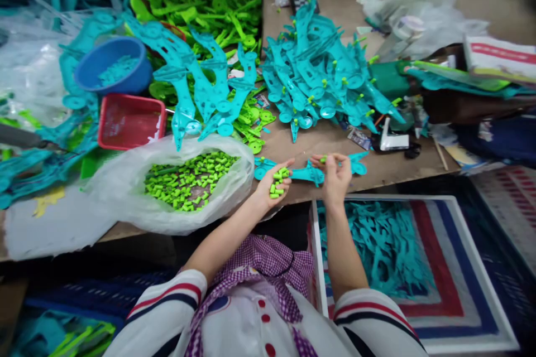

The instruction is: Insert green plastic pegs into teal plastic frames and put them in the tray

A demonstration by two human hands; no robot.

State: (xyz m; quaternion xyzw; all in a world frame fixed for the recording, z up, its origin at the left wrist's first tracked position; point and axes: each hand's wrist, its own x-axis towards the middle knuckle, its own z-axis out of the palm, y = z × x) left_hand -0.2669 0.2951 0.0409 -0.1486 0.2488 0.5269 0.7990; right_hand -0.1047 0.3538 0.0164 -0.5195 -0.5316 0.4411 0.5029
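Note:
My left hand [271, 187] is cupped around several small green plastic pegs [277, 183], some showing on the palm and fingers. A single green peg [323, 160] is pinched between the thumb and fingers of my right hand [336, 177]. Under and between both hands, a turquoise plastic part [301, 173] lies flat along the table's front edge; my right hand hides some of it. Left of my left hand, a clear plastic bag [121, 201] stands open with a heap of the same pegs inside.
A pile of turquoise parts [318, 67] with green pegs sits behind my hands. At left are a red tray [132, 136], a blue bowl [134, 75] and more parts. A white-rimmed crate [473, 273] of turquoise pieces stands below the table at right. Green parts [209, 5] fill a box behind.

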